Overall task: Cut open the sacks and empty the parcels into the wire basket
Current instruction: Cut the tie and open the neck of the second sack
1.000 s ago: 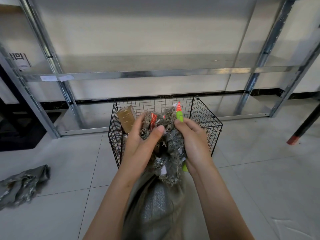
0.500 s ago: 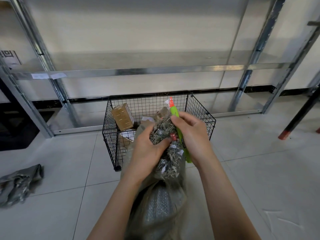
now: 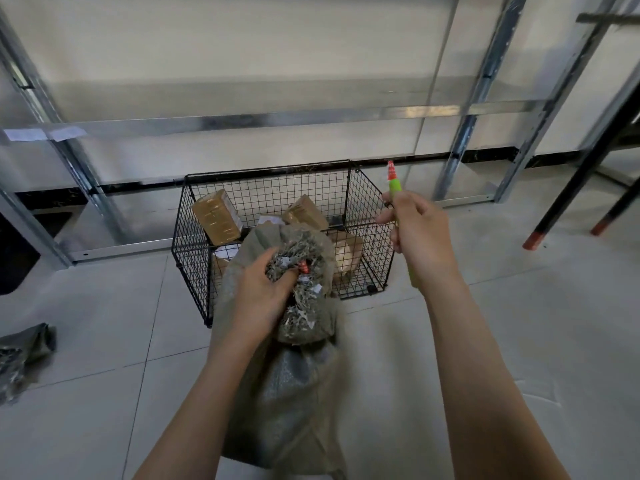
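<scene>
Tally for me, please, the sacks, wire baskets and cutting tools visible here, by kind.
sacks: 2 (held sack, crumpled sack on the floor)
wire basket: 1
green cutter: 1
total: 4

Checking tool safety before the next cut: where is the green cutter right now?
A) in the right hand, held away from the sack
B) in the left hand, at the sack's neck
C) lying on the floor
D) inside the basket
A: the right hand grips the cutter clear of the sack, whose neck the left hand holds.
</scene>
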